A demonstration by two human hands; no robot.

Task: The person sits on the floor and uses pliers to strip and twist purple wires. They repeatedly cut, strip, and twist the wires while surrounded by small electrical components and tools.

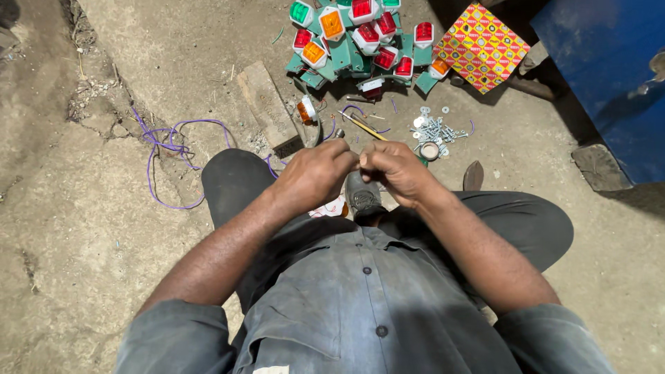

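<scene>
My left hand (315, 173) and my right hand (396, 168) meet in front of my knees, fingers curled tight around something small between them. A bit of metal pokes out above the left fingers, and what the right hand pinches is hidden. Just beyond the hands lie a yellow-handled tool (366, 127) and a loose amber lamp (305, 111) on the dirt floor. Purple wire (166, 142) trails off to the left.
A heap of red, amber and green lamps on green brackets (360, 41) sits ahead. Nearby: screws and washers (436, 130), a wooden block (267, 104), a red-yellow patterned box (481, 45), a blue metal panel (609, 69), a stone (599, 166).
</scene>
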